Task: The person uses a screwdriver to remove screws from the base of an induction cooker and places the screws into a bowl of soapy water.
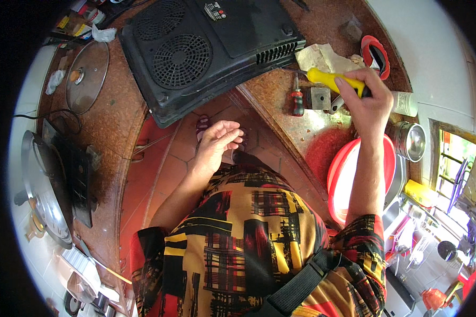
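My right hand [369,103] is closed around the yellow handle of a screwdriver [325,79], whose shaft points left towards the vented edge of a black appliance [230,51]. That appliance lies underside up on the stone counter, with round fan grilles showing. Whether the screwdriver's tip touches the casing, I cannot tell. My left hand [220,144] hovers in front of my body, below the appliance, its fingers loosely curled and holding nothing visible. A short red and black screwdriver [297,101] lies on the counter beside a square metal block [319,98].
A red-rimmed basin [335,178] stands at the right under my forearm. Crumpled paper [321,57] and a roll of red tape [384,59] lie at the back right. On the left are a glass lid [91,85], a black cable and a lidded wok [49,202].
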Demonstrator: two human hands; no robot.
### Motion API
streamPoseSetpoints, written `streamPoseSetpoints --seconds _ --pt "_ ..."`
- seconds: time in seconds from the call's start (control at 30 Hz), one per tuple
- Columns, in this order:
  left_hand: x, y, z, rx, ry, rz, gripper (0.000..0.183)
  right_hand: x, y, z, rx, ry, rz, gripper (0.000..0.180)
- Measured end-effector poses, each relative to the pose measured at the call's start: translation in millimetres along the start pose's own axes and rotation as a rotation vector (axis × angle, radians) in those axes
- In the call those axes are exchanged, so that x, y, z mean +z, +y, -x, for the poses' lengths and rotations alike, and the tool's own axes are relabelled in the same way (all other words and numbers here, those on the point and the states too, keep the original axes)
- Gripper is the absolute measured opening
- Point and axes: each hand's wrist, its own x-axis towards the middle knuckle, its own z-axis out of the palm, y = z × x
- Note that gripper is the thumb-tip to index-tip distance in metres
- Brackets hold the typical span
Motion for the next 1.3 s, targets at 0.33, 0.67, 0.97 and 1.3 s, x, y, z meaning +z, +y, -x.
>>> streamPoseSetpoints --seconds 0.33,0.67,0.97,1.3 --pt "-22.0 -17.9 10.7 -0.034 0.167 0.036 0.017 8.4 -2.8 -49.4 -0.138 -0.216 0.023 0.017" --pt "-35.8 -9.2 7.9 -0.008 0.219 0.035 0.015 16.0 -7.6 -60.8 -0.105 -0.296 0.036 0.016" --pt "-42.9 -3.0 -0.5 0.009 0.199 0.032 0.014 21.4 -12.9 -65.9 -0.049 -0.277 0.155 0.015" --pt "-44.9 0.4 -7.0 -0.009 0.164 0.065 0.013 31.1 -27.3 -81.8 0.075 -0.297 0.357 0.030"
